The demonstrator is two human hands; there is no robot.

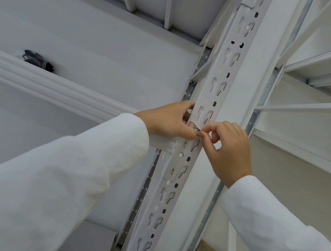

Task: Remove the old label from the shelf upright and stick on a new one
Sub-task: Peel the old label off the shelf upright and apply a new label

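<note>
Both hands, left [169, 120] and right [227, 144], pinching a red-edged label [195, 128] on the slotted white metal upright [216, 85], black bundle [38, 60] shelved nearby.

Only one view is given, taken from the head. The scene is seen from close up, looking forward and up along the white upright [202, 117], which is tilted across the middle, with both sleeves seen reaching in from below
</note>
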